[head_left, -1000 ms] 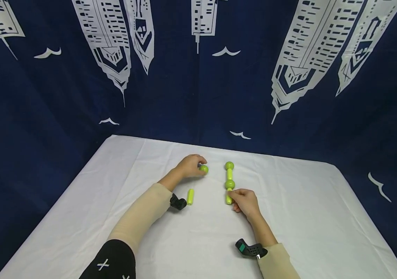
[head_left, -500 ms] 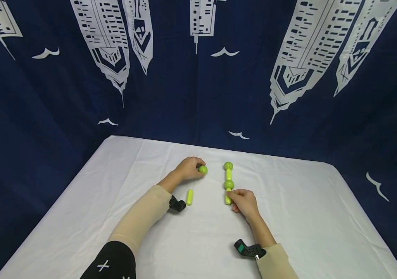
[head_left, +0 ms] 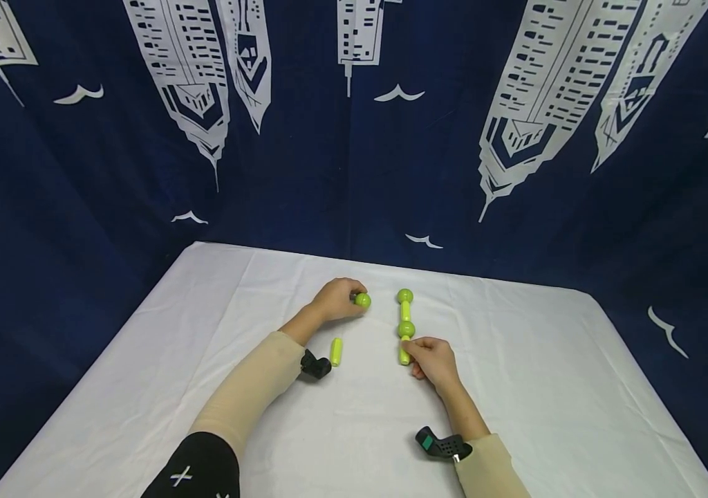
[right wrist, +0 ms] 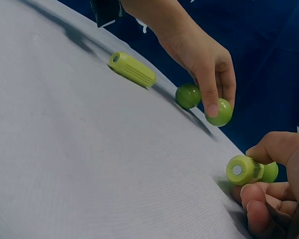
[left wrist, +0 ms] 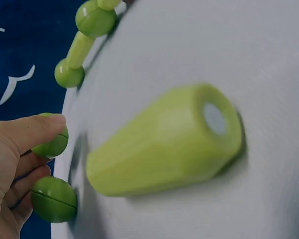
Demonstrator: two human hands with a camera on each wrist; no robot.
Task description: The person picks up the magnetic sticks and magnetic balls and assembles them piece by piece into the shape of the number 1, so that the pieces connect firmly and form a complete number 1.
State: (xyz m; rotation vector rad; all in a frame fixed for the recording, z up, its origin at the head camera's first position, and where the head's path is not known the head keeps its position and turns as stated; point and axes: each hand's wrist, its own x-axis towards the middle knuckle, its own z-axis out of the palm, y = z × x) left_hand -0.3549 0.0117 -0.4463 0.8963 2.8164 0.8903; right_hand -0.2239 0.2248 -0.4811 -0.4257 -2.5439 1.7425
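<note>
My left hand [head_left: 334, 301] pinches a shiny green ball [head_left: 363, 301] between thumb and fingers. A second green ball [left wrist: 54, 199] is beside it, close under the fingers, and hidden in the head view. Nearer me lies a loose yellow-green rod [head_left: 336, 352], with a pale round spot on its end in the left wrist view. To the right, a chain of two balls and two rods runs away from me: a far ball [head_left: 405, 296], a rod [head_left: 405, 312], a middle ball [head_left: 406, 329] and a near rod [head_left: 404, 355]. My right hand [head_left: 436, 361] grips this near rod.
A white cloth [head_left: 541, 387] covers the table. Behind it hangs a dark blue curtain [head_left: 304, 180] printed with white buildings and birds. Each wrist wears a black camera mount, and the left one [head_left: 315, 364] is close to the loose rod.
My left hand has shifted very slightly toward the chain with the ball. The right hand keeps its grip on the near rod, and the loose rod stays in place.
</note>
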